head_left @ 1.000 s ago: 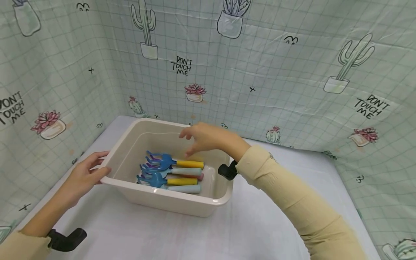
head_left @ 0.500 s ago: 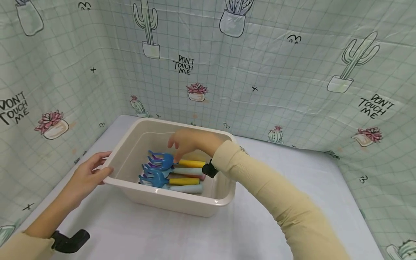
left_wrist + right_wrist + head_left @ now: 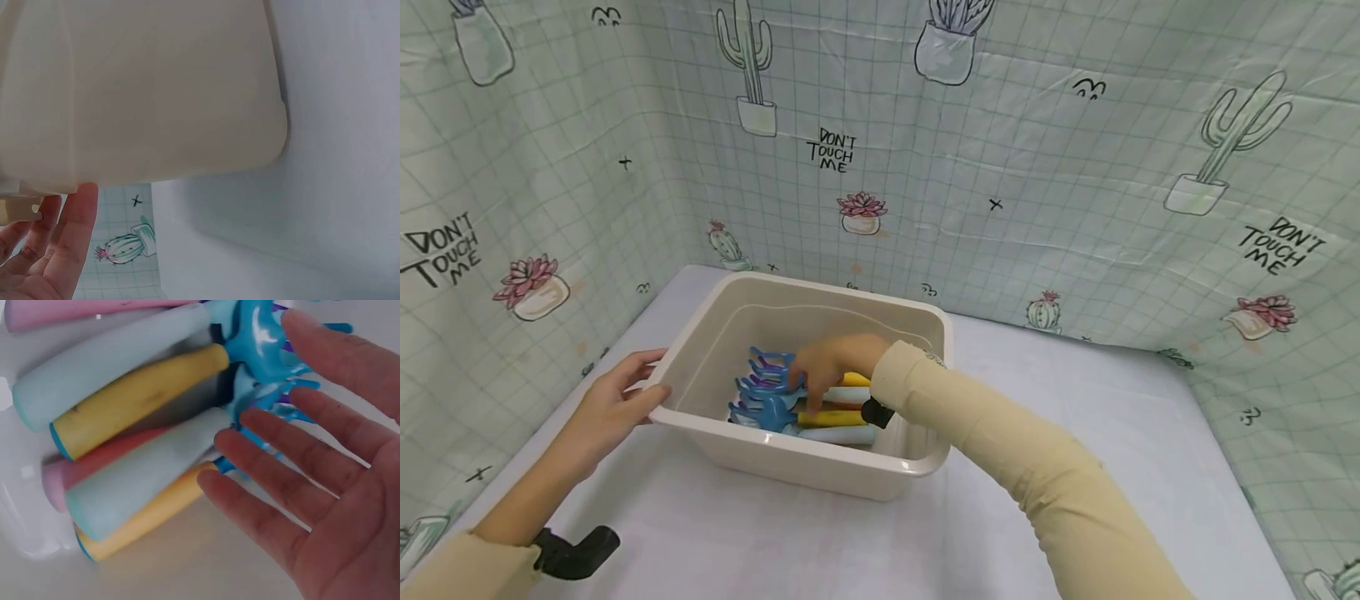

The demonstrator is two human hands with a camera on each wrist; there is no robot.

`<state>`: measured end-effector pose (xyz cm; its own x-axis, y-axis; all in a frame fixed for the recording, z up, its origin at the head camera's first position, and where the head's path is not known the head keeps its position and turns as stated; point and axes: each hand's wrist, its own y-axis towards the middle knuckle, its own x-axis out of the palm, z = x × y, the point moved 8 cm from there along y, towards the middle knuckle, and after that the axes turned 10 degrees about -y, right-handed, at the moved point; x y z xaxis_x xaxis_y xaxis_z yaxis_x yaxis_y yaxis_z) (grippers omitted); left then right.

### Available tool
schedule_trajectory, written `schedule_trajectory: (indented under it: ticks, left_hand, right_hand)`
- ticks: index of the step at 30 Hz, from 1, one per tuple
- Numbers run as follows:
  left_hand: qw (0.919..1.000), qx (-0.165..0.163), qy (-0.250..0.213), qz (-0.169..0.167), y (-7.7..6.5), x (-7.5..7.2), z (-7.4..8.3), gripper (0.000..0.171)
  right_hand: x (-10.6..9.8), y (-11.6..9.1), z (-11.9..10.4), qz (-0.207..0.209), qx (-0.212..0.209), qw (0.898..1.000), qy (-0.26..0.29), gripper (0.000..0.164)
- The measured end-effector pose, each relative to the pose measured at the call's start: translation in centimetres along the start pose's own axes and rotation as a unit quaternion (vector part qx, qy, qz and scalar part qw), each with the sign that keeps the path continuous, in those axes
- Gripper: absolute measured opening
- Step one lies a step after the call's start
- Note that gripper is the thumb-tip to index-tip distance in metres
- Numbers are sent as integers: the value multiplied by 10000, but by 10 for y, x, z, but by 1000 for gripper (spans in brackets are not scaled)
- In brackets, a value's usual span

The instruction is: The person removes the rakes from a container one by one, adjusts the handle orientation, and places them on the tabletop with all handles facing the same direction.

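Note:
A cream plastic basin (image 3: pixel 805 475) holds several small hand rakes with blue or purple tines pointing left. My left hand (image 3: pixel 606 417) pinches its left rim, thumb on top and fingers beneath; in the left wrist view those fingers (image 3: pixel 78 231) meet the rim. My right hand (image 3: pixel 823 367) is down inside the basin, over the rakes. The right wrist view has its fingers (image 3: pixel 275 481) spread near the tine ends, nothing gripped. Beside them lie a yellow-handled rake (image 3: pixel 144 400), pale blue handles (image 3: pixel 112 369), another yellow handle (image 3: pixel 150 519) and a pink handle (image 3: pixel 94 309).
The basin stands on a table with a white cloth (image 3: pixel 760 550). A grid-patterned curtain with cactus prints (image 3: pixel 880 125) rises behind and at both sides. Black camera mounts (image 3: pixel 576 554) sit on both wrists.
My right hand has come down and left from above the basin's far side to over the rake handles. The left hand keeps its hold on the rim.

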<state>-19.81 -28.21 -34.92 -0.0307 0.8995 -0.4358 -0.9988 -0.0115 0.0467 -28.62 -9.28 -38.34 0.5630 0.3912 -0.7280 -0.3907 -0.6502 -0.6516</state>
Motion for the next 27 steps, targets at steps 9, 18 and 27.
schedule_trajectory:
  ticks: [9,18,27]
  left_hand:
    - [10000,-19,-79,9,0,1,0,48]
    - [10000,-8,-81,-15,1,0,-2,48]
    - [9999,-5,-159,26,0,-1,-1,47]
  right_hand:
    - [24,16,9,-608,257,9958,635,56]
    - [44,25,13,-728,445,9906,1071,62]
    - [52,22,20,-706,765,9918,741,31]
